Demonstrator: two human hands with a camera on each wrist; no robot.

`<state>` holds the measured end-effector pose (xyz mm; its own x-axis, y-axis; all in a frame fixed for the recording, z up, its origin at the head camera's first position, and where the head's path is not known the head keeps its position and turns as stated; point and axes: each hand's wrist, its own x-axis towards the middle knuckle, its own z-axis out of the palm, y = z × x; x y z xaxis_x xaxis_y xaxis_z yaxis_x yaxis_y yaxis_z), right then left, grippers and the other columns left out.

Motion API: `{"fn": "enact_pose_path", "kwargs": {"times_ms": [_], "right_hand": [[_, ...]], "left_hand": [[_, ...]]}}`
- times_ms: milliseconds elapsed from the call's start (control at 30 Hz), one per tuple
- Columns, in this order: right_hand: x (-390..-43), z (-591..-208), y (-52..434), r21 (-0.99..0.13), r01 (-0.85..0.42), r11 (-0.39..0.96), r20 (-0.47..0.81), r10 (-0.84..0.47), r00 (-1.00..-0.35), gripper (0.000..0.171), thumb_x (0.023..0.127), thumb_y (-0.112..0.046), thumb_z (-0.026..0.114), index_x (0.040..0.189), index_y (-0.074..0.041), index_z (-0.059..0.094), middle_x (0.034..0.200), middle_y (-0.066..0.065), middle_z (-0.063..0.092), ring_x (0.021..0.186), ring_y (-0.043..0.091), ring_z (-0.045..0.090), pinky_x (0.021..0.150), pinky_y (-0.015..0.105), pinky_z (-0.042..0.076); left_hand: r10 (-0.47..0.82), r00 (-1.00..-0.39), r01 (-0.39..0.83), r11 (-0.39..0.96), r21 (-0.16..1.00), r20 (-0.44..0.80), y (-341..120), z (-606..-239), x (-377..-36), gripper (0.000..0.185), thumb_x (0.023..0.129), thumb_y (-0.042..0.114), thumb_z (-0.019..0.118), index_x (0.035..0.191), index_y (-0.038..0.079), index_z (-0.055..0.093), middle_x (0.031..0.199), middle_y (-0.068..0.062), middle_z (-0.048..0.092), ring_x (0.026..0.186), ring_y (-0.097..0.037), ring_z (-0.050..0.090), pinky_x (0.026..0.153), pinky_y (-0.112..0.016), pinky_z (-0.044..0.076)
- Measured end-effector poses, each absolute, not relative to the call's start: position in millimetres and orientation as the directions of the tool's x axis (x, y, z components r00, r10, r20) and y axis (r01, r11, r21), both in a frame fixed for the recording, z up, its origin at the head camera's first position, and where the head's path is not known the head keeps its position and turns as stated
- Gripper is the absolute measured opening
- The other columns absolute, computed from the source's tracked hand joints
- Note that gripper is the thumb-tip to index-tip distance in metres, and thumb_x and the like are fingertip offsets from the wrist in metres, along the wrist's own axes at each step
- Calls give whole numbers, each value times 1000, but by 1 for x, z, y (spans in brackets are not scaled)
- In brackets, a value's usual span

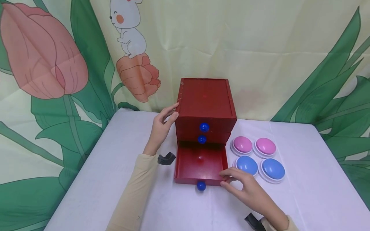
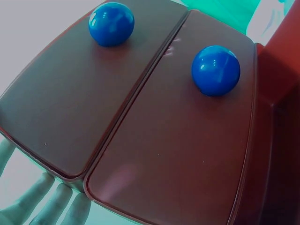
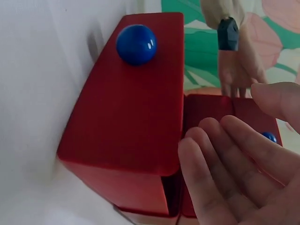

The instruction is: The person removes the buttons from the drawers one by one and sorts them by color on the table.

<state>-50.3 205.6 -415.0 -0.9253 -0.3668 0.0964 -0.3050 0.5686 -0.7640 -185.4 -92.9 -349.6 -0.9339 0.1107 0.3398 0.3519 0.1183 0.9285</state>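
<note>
The bottom drawer (image 1: 200, 164) of the red chest (image 1: 204, 106) stands pulled out at mid-table, its red floor bare and its blue knob (image 1: 201, 185) facing the person. The right hand (image 1: 245, 189) rests its loosely spread, relaxed fingers against the drawer's front right corner, gripping nothing. The left hand (image 1: 162, 128) lies flat against the chest's left wall, fingers straight. The two upper drawers sit closed behind their blue knobs. Just right of the chest lie two pink domes (image 1: 254, 146) and two blue domes (image 1: 260, 167) on the white table (image 1: 95, 179).
</note>
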Motion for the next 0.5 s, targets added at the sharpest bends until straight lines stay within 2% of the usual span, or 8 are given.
{"fn": "enact_pose_path", "kwargs": {"times_ms": [200, 367, 500], "right_hand": [[-50, -419, 203, -795, -330, 509, 100, -426, -899, 26, 92, -24, 72, 117, -21, 69, 106, -6, 70, 93, 4, 66, 83, 33, 59], [-47, -418, 199, -801, -251, 544, -9, -430, -903, 30, 94, -33, 69, 119, -17, 72, 111, -6, 73, 102, 7, 68, 85, 36, 58], [-46, -420, 195, -807, -206, 554, -83, -451, -888, 31, 95, -32, 67, 120, -16, 73, 112, -4, 74, 106, 11, 68, 85, 35, 58]], "left_hand": [[108, -933, 356, 114, 928, 344, -93, -348, -185, 42, 101, 18, 57, 142, 10, 55, 144, -10, 53, 129, -24, 54, 104, -50, 46], [108, -936, 347, 118, 930, 335, -93, -347, -184, 43, 100, 18, 57, 142, 10, 55, 145, -9, 52, 129, -24, 54, 105, -50, 46], [109, -938, 341, 121, 932, 329, -93, -347, -184, 43, 101, 18, 57, 142, 11, 55, 145, -9, 52, 129, -24, 53, 105, -50, 46]]}}
